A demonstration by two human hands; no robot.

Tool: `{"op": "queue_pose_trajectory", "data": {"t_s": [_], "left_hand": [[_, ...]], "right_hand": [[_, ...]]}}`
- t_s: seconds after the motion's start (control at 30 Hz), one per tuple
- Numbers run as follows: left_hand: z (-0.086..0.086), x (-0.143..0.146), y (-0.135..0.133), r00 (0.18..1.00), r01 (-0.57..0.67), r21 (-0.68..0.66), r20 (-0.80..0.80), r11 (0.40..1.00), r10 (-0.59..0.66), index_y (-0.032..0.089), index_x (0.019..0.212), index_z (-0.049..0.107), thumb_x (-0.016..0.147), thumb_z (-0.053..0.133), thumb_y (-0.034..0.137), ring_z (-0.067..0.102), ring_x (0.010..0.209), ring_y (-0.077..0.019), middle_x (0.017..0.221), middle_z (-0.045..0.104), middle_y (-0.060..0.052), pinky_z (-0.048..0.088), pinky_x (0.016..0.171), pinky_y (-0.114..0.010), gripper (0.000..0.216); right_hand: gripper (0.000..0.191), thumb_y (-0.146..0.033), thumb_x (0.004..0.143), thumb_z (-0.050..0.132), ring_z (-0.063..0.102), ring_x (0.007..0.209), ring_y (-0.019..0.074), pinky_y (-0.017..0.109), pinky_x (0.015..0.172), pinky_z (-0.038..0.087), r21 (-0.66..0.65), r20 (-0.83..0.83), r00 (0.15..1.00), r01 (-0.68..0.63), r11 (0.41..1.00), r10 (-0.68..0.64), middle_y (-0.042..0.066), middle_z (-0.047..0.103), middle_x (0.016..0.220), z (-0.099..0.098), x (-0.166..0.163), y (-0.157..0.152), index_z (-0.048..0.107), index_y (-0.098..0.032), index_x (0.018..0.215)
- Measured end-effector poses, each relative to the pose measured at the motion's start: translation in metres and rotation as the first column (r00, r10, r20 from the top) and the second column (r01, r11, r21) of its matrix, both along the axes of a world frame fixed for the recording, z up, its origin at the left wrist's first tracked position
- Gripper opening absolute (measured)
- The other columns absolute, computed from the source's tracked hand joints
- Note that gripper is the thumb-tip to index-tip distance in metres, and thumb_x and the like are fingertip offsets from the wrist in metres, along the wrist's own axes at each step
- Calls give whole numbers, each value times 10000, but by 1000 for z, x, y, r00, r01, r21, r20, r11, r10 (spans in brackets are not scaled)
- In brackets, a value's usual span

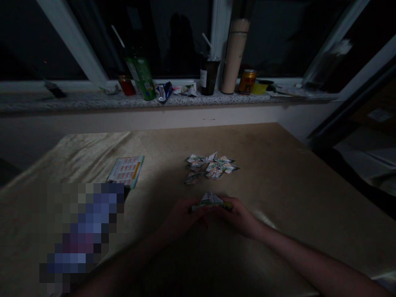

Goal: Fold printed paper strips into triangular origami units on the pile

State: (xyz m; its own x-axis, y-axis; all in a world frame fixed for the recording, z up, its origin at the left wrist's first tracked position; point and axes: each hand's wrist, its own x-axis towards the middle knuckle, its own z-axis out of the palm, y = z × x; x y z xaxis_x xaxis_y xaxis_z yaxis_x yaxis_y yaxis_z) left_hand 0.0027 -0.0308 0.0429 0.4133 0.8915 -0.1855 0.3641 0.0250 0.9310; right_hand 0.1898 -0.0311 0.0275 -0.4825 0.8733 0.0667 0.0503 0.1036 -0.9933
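Both hands meet over the tan table [278, 165] and pinch a folded piece of printed paper [210, 199] between them. My left hand [181, 216] grips its left end, fingers closed. My right hand [238, 214] grips its right end, fingers closed. Just beyond the hands lies a small heap of several similar folded paper pieces [210, 167]. A flat printed leaflet [126, 171] lies on the table to the left.
A blurred-out patch [83, 235] covers the table's left front. The windowsill [77, 101] behind holds a green bottle [142, 76], a dark cup with a straw [208, 74], a tall beige roll [233, 57], cans and wrappers. The room is dim.
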Motion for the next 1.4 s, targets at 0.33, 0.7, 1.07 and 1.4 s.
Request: {"op": "queue_pose_trajectory", "data": {"t_s": [0.33,0.7,1.07,1.4], "left_hand": [[-3,-1,1,999,-38,-5,18,999,38,149,665,667,818,532,408,595,526,-145,551,657,7,406,509,-200,329],[-7,0,0,982,-136,-110,116,985,149,155,657,614,806,531,385,563,449,-124,498,611,24,416,470,-201,286],[-7,-1,0,983,-168,-57,66,984,172,148,681,655,833,471,413,616,502,-147,523,661,0,437,541,-216,356],[-9,0,0,973,-207,-51,98,977,211,146,656,634,842,457,388,600,452,-138,491,649,1,420,501,-208,353]], "right_hand": [[264,-397,818,547,492,593,119,210,546,405,30,16,998,55,998,-56,0,564,656,0,-6,1,621,-163,720],[280,-403,782,583,382,521,88,190,454,309,-9,70,984,168,986,-167,-17,464,593,-9,-3,3,600,-145,675],[441,-522,735,577,315,436,66,198,405,232,-69,70,965,256,964,-251,-33,407,476,-6,1,6,522,-139,522],[453,-506,777,545,411,429,84,201,420,306,6,71,954,291,957,-290,-6,512,469,-3,4,6,573,-142,508]]}}
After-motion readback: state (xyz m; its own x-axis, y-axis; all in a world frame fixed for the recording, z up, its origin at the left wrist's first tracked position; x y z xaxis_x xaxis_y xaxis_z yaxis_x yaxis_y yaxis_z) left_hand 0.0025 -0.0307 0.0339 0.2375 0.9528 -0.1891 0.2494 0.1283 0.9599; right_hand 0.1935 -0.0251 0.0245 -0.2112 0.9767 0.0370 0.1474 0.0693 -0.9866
